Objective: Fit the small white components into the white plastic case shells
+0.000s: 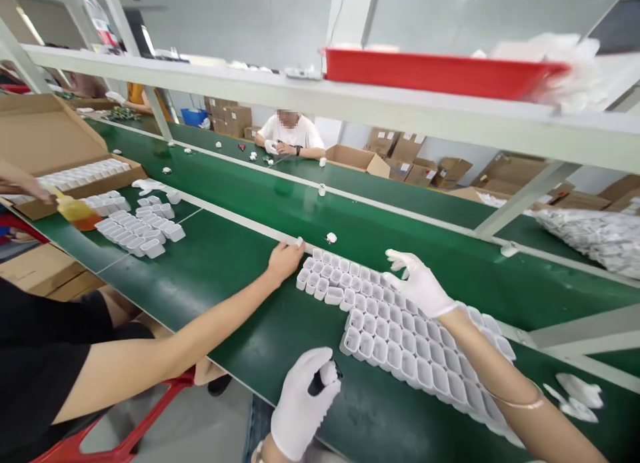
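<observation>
At lower centre, the left hand (303,401) pinched a small white part (329,372); right of centre, the right hand (423,287), grip spread, hung above white cups (409,364).

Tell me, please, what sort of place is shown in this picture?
Most likely a factory assembly line: a long green lane, probably a conveyor, carries small parts; rows of white containers stand beside it, and cardboard boxes are stacked behind.

Factory workshop: long green belt (380,237), seated worker (303,135), cardboard boxes (421,173).
</observation>
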`<state>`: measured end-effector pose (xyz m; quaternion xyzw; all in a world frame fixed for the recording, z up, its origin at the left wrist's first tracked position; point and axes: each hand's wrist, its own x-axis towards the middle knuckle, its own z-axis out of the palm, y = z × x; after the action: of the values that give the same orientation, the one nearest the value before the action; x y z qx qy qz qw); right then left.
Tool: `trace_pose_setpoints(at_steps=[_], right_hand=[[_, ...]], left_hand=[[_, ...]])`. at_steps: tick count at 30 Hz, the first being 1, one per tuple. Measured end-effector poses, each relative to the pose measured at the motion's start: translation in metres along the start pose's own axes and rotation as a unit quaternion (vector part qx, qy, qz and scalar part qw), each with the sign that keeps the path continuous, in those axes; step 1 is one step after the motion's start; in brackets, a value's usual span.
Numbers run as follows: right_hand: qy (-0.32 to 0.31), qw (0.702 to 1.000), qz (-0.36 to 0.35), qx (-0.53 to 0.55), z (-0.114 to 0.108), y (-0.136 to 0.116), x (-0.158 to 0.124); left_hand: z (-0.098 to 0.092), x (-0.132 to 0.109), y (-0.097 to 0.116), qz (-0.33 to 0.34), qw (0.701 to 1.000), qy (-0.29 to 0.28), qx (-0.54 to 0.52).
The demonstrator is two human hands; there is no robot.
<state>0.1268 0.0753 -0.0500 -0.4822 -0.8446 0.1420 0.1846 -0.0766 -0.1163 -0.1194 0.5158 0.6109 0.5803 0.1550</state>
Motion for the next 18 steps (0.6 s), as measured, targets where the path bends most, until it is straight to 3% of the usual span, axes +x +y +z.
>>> trace_pose_setpoints(at_steps=[3, 5, 7, 9, 11, 13, 18], right_hand=[[-0.169, 0.977, -0.042, 0.121, -0.002, -0.022, -0.068], [-0.297, 0.917, -0.026, 0.265, 0.000, -0.035, -0.108], [-0.360, 0.846, 0.007, 0.394, 0.004, -0.042, -0.136], [-0.366, 0.791, 0.031, 0.489, 0.011, -0.041, -0.152], [-0.345, 0.757, 0.045, 0.554, 0.016, -0.037, -0.159], [-0.311, 0.741, 0.065, 0.592, 0.020, -0.033, -0.163], [-0.246, 0.734, 0.101, 0.625, 0.024, -0.031, -0.171]], left_hand=[[-0.005, -0.059, 0.028, 0.017, 0.999, -0.041, -0.007], [-0.005, -0.072, 0.043, 0.041, 0.996, -0.075, -0.018], [-0.001, -0.073, 0.051, 0.060, 0.993, -0.101, -0.022], [0.007, -0.071, 0.052, 0.065, 0.991, -0.117, -0.026], [0.015, -0.073, 0.051, 0.053, 0.989, -0.129, -0.040], [0.022, -0.077, 0.050, 0.019, 0.989, -0.134, -0.059], [0.029, -0.082, 0.051, -0.077, 0.985, -0.118, -0.101]])
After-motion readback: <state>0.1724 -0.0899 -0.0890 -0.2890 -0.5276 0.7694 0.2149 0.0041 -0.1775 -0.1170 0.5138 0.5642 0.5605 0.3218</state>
